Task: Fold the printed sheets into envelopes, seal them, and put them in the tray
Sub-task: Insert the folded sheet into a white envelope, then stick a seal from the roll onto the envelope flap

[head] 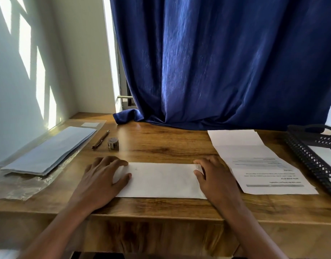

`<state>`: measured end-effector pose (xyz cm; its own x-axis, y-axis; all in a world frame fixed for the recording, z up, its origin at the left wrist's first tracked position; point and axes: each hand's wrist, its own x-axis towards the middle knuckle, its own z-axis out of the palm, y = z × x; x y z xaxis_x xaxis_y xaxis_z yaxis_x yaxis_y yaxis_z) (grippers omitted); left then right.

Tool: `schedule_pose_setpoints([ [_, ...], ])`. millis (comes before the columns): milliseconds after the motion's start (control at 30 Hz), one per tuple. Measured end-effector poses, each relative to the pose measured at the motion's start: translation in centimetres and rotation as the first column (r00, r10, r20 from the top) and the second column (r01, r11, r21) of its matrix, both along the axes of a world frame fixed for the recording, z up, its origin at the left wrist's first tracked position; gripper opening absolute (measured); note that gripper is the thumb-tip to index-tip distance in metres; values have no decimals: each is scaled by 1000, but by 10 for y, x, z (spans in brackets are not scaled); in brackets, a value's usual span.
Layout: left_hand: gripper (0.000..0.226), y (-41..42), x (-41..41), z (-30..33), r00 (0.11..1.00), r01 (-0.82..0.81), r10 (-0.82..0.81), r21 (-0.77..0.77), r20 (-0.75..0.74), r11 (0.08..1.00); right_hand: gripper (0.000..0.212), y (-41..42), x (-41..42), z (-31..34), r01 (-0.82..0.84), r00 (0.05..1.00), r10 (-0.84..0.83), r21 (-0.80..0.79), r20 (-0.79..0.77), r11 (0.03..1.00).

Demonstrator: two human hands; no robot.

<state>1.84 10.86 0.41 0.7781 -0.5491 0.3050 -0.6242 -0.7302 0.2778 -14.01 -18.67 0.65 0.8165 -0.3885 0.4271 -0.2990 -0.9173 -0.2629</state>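
A: Envelope (pixel 161 181), white, long and blank on its upper face, lies flat on the desk (pixel 161 146) near the front edge, between both hands. I cannot tell whether a sheet is already inside it, or whether this is a folded sheet and not an envelope.

B: Grip state?

A: Left hand (pixel 103 179) rests on the left end, fingers spread and only loosely bent, thumb lying on the paper; it presses and does not clasp. Right hand (pixel 215 176) lies on the right end the same way, fingers fairly straight, tips at the short edge. Neither hand pinches anything.

B: What counts as done?

A: Black mesh tray (pixel 308 156) at the far right of the desk holds something white, probably at least one finished item; most of it is cut off by the frame edge, so no count.

B: And left to do?

A: One printed sheet (pixel 262 163) lies beside the right hand, creased but opened out, text upside down to the camera. It is not yet in an envelope. A stack of pale envelopes (pixel 50 152) sits on clear plastic wrap (pixel 20 186) at the left, apparently unused. A pen (pixel 100 139) and a small roll of tape (pixel 113 143) lie beyond the left hand.

B: Judgement?

A: Early to middle. The item in hand probably wants flattening or sealing, then the tray.
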Motion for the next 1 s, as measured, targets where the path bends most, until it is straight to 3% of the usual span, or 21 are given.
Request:
schedule_pose_setpoints([
  [100, 49, -2, -1, 1, 1000, -7, 6, 17, 21, 1000, 39, 0, 1, 2, -14, 994, 7, -75, -105, 997],
  [233, 49, -2, -3, 4, 1000, -8, 7, 36, 28, 999, 60, 2, -6, -2, -56, 952, 16, -123, -307, 991],
  [333, 49, -2, -3, 4, 1000, -6, 5, 51, 27, 999, 71, 3, -9, -4, -70, 929, 11, -149, -369, 986],
  [567, 45, 1, 4, 3, 1000, 2, -2, -3, -17, 1000, 71, 5, -8, -6, -83, 912, 7, -166, -411, 983],
  [700, 47, 0, 24, 14, 989, -69, 38, -227, -140, 971, 71, 5, -7, -7, -87, 912, 17, -154, -411, 984],
  [800, 60, -6, 47, 25, 983, -163, 125, -326, -133, 931, 71, 5, -7, -9, -77, 915, 21, -124, -402, 989],
  [1000, 86, -34, 84, 39, 957, -274, 241, -227, -163, 935, 71, 5, -7, -9, -76, 921, 39, -82, -388, 994],
])
